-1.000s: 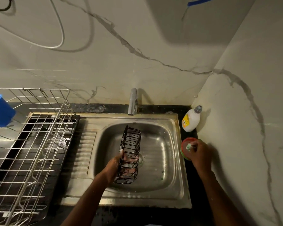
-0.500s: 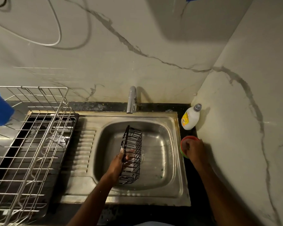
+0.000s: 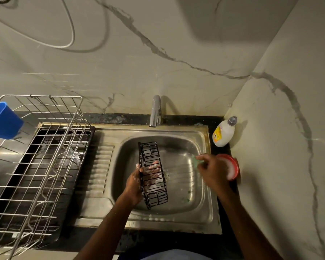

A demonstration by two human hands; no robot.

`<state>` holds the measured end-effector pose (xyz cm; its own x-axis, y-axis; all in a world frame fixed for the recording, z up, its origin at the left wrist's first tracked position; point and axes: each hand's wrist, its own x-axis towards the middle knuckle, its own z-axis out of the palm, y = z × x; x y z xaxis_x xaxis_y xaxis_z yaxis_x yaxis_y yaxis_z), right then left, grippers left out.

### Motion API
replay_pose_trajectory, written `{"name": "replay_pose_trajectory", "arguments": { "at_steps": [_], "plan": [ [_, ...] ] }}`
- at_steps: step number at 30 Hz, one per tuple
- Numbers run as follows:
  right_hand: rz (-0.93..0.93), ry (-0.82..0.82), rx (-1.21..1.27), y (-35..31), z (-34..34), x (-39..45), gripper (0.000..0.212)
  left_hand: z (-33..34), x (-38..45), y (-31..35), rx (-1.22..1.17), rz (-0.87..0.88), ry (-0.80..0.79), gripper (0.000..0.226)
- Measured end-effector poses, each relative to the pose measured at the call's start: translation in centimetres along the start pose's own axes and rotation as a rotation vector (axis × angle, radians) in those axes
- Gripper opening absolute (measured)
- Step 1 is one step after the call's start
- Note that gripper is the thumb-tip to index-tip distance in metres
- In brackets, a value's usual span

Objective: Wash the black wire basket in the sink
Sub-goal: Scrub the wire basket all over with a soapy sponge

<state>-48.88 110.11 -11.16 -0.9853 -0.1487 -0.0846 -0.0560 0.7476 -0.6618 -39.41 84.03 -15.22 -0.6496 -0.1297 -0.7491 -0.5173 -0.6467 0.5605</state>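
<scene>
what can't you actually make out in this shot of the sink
- Green scrubber, head view: blurred by motion and mostly covered by the right hand.
- Red soap dish: its near-left part hidden behind that hand.
- Left hand fingers: partly screened by the black wire basket wires.
- Bottle label: too small to read.
- Blue cup and drying rack: cut off by the left edge.
</scene>
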Motion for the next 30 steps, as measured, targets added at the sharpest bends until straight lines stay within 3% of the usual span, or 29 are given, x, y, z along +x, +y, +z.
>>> {"name": "replay_pose_trajectory", "arguments": {
  "at_steps": [4, 6, 9, 12, 14, 18, 19, 20, 22, 24, 28, 30],
  "plan": [
    [-0.369, -0.183, 0.129, -7.4, 7.5, -3.7, 0.01, 1.7, -0.3, 0.0, -0.02, 0.018, 0.067, 0.06],
    [-0.492, -0.227, 0.057, -9.1, 9.5, -4.9, 0.014, 2.2, -0.4, -0.3, 0.017, 0.021, 0.106, 0.061],
    [-0.497, -0.207, -0.069, -7.4, 9.9, -4.4, 0.02, 2.3, -0.7, -0.4, 0.018, 0.029, 0.169, 0.054],
    [-0.301, -0.124, -0.154, -5.0, 9.1, -2.6, 0.021, 2.4, -0.6, -0.8, 0.029, -0.014, 0.115, 0.061],
    [-0.306, -0.099, -0.169, -5.6, 9.2, -2.2, 0.018, 2.3, -0.7, -0.9, 0.022, 0.014, 0.124, 0.058],
    [-0.62, -0.263, -0.054, -7.6, 10.6, -4.1, 0.025, 2.6, -1.1, -1.0, 0.056, 0.069, 0.142, 0.047],
    [-0.67, -0.22, -0.072, -7.3, 10.3, -4.0, 0.029, 2.9, -1.5, -0.8, 0.057, 0.064, 0.137, 0.046],
    [-0.646, -0.14, -0.097, -6.7, 10.1, -3.3, 0.03, 3.1, -1.6, -0.7, 0.056, 0.062, 0.122, 0.046],
    [-0.412, -0.041, -0.106, -6.0, 9.3, -1.2, 0.022, 3.5, -1.4, -0.6, 0.073, 0.055, 0.069, 0.053],
    [-0.298, -0.028, -0.054, -6.4, 9.2, -0.3, 0.014, 3.6, -1.6, -0.8, 0.124, 0.054, 0.051, 0.057],
    [-0.581, -0.222, -0.108, -7.3, 10.8, -2.9, 0.015, 2.8, -1.6, -1.3, 0.189, 0.098, 0.08, 0.061],
    [-0.635, -0.216, -0.132, -6.2, 11.2, -2.1, 0.017, 2.7, -1.7, -1.3, 0.194, 0.081, 0.066, 0.066]
  ]
}}
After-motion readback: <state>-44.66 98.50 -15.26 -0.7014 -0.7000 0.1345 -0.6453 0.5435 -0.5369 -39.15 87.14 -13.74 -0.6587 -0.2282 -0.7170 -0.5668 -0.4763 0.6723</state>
